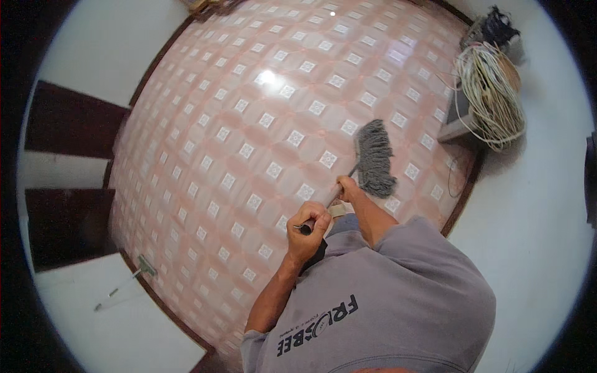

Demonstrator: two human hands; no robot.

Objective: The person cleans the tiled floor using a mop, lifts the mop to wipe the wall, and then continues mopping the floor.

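Note:
A mop with a grey string head [375, 158] lies with its strands on the pink patterned tile floor. Its handle [332, 196] slopes from the mop head back to the person's body. My left hand [308, 228] is closed around the upper end of the handle, where the dark open tube end shows. Further down, nearer the mop head, my right hand [347, 187] grips the same handle. Part of the handle is hidden by the fingers. Just below the right hand, part of a foot in a light strap or sandal shows.
At the right wall, a bundle of pale cable [492, 98] lies over a grey box-like object [459, 123], with a dark bundle [501, 28] behind it. A green-headed squeegee or floor brush [147, 265] leans on the left wall. Dark skirting [158, 300] edges the floor.

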